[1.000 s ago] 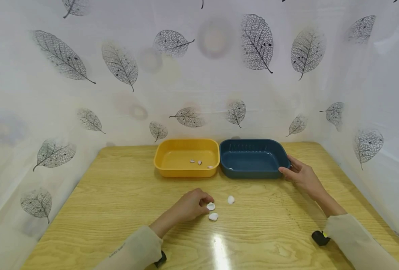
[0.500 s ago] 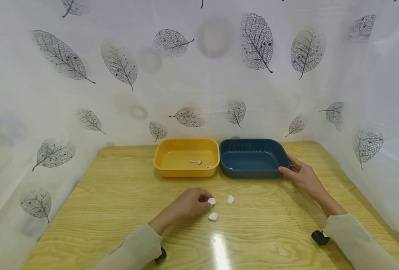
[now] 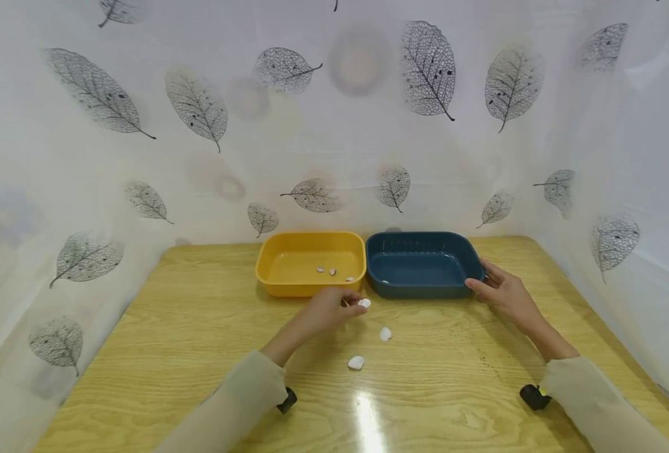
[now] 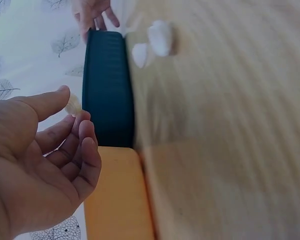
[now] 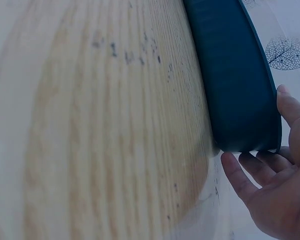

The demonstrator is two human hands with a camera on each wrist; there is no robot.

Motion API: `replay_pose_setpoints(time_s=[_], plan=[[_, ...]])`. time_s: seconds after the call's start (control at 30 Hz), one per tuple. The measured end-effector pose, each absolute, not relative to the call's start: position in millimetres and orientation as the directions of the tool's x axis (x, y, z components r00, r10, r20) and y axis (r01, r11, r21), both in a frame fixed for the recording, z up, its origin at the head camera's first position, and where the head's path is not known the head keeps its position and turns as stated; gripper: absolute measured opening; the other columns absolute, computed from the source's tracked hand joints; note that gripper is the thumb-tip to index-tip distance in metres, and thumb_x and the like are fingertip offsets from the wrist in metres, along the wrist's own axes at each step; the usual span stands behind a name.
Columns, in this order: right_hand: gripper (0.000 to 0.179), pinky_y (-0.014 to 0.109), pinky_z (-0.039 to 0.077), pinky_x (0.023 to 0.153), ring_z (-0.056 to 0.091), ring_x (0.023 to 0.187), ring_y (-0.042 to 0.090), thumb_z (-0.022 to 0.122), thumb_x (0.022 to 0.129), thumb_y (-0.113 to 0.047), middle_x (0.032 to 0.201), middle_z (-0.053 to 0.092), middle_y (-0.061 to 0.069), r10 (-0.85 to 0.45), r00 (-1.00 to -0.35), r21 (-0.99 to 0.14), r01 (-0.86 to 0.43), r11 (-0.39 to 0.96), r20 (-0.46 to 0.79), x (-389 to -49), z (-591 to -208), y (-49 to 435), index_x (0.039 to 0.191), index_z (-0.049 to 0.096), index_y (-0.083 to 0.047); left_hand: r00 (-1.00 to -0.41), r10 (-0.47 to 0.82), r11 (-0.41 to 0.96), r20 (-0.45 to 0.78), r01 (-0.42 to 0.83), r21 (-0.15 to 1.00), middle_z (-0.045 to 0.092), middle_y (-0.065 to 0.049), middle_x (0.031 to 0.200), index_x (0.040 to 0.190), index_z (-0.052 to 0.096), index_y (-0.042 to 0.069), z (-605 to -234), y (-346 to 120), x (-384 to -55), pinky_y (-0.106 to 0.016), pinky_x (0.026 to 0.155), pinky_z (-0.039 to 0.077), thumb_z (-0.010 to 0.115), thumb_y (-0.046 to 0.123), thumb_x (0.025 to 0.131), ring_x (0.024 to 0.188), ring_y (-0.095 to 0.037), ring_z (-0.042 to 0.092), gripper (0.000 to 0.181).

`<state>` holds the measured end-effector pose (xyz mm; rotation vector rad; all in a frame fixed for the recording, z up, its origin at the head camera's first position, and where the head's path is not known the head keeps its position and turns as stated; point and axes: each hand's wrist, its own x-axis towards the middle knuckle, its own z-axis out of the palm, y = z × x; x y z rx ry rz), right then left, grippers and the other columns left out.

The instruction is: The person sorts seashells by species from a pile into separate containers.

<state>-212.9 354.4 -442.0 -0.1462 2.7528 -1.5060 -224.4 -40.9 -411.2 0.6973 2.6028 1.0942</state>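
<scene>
A white seashell [image 3: 365, 303] is pinched between the thumb and fingers of my left hand [image 3: 325, 313], above the table just in front of the trays. The left wrist view shows the shell [image 4: 73, 105] at the fingertips. My right hand [image 3: 506, 299] holds the right front corner of the dark blue tray [image 3: 419, 292], thumb at the rim and fingers along its end wall. Two more white seashells lie on the table, one nearer the trays [image 3: 386, 334] and one closer to me [image 3: 355, 363].
Left of the blue tray, a yellow tray [image 3: 311, 289] stands side by side with it and holds several small shells [image 3: 332, 272]. One small pale piece [image 3: 385, 282] shows inside the blue tray. A leaf-print curtain [image 3: 209, 189] surrounds the wooden table [image 3: 198, 314].
My left hand has picked the shell up from the table and carried it forward, toward the trays. My right hand has stayed at the blue tray's corner.
</scene>
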Motion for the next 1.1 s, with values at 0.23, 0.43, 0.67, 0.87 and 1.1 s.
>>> replay_pose_setpoints(time_s=[0.23, 0.43, 0.67, 0.87, 1.1], plan=[[0.083, 0.009, 0.051, 0.083, 0.041, 0.141, 0.047, 0.064, 0.105, -0.032, 0.167, 0.017, 0.026, -0.088, -0.995, -0.847, -0.078, 0.527, 0.037, -212.3, -439.9, 353.1, 0.165, 0.013, -0.006, -0.88, 0.473, 0.59, 0.033, 0.344, 0.73, 0.068, 0.005, 0.093, 0.113, 0.078, 0.011, -394.8, -26.3, -246.1, -0.027, 0.071, 0.052, 0.072, 0.029, 0.1, 0.085, -0.015, 0.06, 0.023], [0.083, 0.007, 0.05, 0.083, 0.04, 0.142, 0.047, 0.063, 0.105, -0.032, 0.167, 0.017, 0.026, -0.087, -0.996, -0.846, -0.076, 0.527, 0.036, -211.2, -439.4, 353.6, 0.165, 0.013, -0.006, -0.907, 0.415, 0.644, 0.066, 0.344, 0.683, 0.07, 0.003, 0.098, 0.116, 0.077, 0.011, -385.8, -13.2, -265.0, -0.028, 0.077, 0.053, 0.071, 0.035, 0.1, 0.088, -0.016, 0.06, 0.03], [0.082, 0.014, 0.055, 0.084, 0.044, 0.14, 0.044, 0.064, 0.105, -0.031, 0.166, 0.02, 0.026, -0.09, -0.995, -0.851, -0.09, 0.517, 0.051, -212.9, -440.1, 353.4, 0.165, 0.015, -0.005, -0.901, 0.42, 0.651, 0.105, 0.38, 0.657, 0.072, -0.001, 0.101, 0.12, 0.076, 0.009, -385.9, -0.1, -281.9, -0.028, 0.079, 0.054, 0.069, 0.032, 0.102, 0.089, -0.017, 0.061, 0.031], [0.082, 0.019, 0.057, 0.085, 0.056, 0.123, -0.001, 0.065, 0.104, -0.03, 0.165, 0.022, 0.027, -0.086, -0.995, -0.857, -0.092, 0.507, 0.056, -213.1, -440.7, 354.4, 0.165, 0.017, -0.005, -0.901, 0.415, 0.656, 0.128, 0.394, 0.644, 0.073, -0.002, 0.104, 0.122, 0.075, 0.009, -393.1, 14.3, -291.7, -0.028, 0.077, 0.053, 0.068, 0.032, 0.102, 0.086, -0.016, 0.06, 0.031], [0.082, 0.019, 0.058, 0.084, 0.051, 0.109, -0.017, 0.065, 0.104, -0.03, 0.165, 0.023, 0.028, -0.085, -0.995, -0.863, -0.094, 0.497, 0.059, -211.8, -439.6, 353.5, 0.165, 0.017, -0.003, -0.925, 0.356, 0.665, 0.134, 0.351, 0.659, 0.073, -0.004, 0.114, 0.129, 0.072, 0.009, -400.8, 27.6, -297.4, -0.031, 0.086, 0.056, 0.067, 0.032, 0.103, 0.091, -0.016, 0.063, 0.035]])
